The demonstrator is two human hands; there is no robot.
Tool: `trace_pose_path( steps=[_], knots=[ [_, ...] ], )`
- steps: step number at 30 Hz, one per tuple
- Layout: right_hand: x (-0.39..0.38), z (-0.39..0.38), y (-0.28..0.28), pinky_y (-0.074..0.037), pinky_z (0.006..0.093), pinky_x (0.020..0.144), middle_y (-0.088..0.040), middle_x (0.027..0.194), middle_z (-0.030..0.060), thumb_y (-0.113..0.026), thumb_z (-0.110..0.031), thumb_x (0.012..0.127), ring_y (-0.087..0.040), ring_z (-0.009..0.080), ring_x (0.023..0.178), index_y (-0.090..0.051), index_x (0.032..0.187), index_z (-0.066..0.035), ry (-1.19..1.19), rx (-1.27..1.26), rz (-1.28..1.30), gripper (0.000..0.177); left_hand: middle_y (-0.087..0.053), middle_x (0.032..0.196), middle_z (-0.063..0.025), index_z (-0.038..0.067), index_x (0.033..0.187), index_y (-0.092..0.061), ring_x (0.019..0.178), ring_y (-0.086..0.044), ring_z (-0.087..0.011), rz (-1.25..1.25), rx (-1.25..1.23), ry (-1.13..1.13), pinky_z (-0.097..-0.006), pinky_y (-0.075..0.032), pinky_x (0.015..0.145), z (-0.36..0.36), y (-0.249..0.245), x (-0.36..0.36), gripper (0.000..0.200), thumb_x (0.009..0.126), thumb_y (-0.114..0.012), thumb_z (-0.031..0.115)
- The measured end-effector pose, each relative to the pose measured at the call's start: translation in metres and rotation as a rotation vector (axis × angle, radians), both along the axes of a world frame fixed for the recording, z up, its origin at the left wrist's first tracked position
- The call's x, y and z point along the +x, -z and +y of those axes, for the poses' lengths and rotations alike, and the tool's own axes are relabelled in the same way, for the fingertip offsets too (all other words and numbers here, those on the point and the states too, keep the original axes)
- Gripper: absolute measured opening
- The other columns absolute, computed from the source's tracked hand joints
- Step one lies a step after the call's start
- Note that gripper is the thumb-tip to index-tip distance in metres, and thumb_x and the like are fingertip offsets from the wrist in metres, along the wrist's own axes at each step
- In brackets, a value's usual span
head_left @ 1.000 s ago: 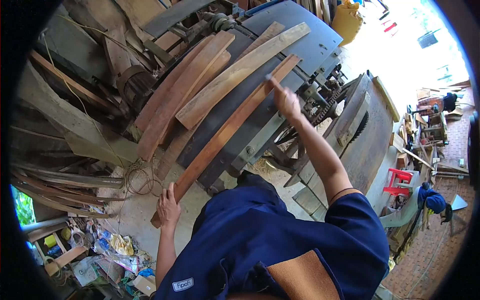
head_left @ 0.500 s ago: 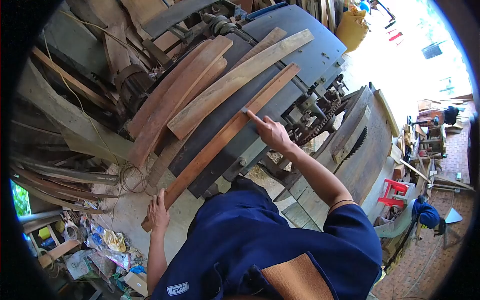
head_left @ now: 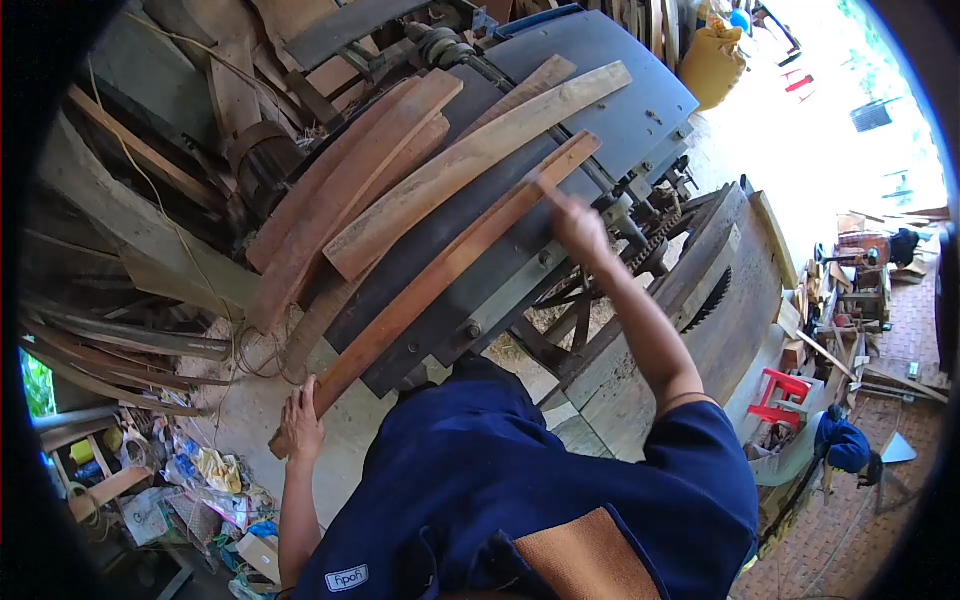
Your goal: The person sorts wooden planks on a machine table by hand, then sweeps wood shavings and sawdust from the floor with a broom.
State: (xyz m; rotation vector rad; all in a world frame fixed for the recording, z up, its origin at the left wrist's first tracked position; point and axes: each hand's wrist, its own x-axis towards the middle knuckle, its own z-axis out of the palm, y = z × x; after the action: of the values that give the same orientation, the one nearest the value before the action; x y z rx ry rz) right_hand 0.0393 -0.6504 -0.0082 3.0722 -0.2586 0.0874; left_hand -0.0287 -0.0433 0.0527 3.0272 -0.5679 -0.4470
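A long, slightly curved reddish wooden slat point(head_left: 430, 285) lies slanted on a dark metal machine table point(head_left: 620, 80). Its near end overhangs toward the floor. My left hand point(head_left: 300, 420) grips that near end from the side. My right hand point(head_left: 578, 222) is stretched out over the slat's upper part, near its far end. Its fingers are pinched on a small pencil-like stick whose tip touches the wood; the hand is blurred. Several paler and browner curved slats point(head_left: 470, 150) lie alongside on the table to the left.
An exposed chain and sprockets point(head_left: 650, 225) sit just right of my right hand. A wooden saw bench with a toothed blade point(head_left: 720, 290) stands beyond them. Planks and scrap wood point(head_left: 130, 230) pile up on the left, with a wire coil point(head_left: 265, 350), floor litter point(head_left: 210, 480), a red stool point(head_left: 785, 395) and a yellow sack point(head_left: 710, 55).
My right hand slid down the slat toward me, then back up toward its far end. My left hand stayed on the near end.
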Motion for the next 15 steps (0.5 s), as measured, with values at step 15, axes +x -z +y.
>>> trace_pose_path(
  steps=[15],
  knots=[
    [0.039,-0.108,-0.025,-0.055,0.0524,0.06,-0.067,0.082,0.0261,-0.046,-0.015,0.094,-0.068,0.0415,0.074,-0.042,0.145,-0.026,0.276,0.246,-0.165,0.052,-0.05,0.127,-0.0205,0.021,0.149,-0.027,0.121,-0.047,-0.0448,0.084,-0.018,-0.07,-0.0515,-0.037,0.105,-0.004,-0.008,0.009,0.094,0.072,-0.072,-0.007]
  ],
)
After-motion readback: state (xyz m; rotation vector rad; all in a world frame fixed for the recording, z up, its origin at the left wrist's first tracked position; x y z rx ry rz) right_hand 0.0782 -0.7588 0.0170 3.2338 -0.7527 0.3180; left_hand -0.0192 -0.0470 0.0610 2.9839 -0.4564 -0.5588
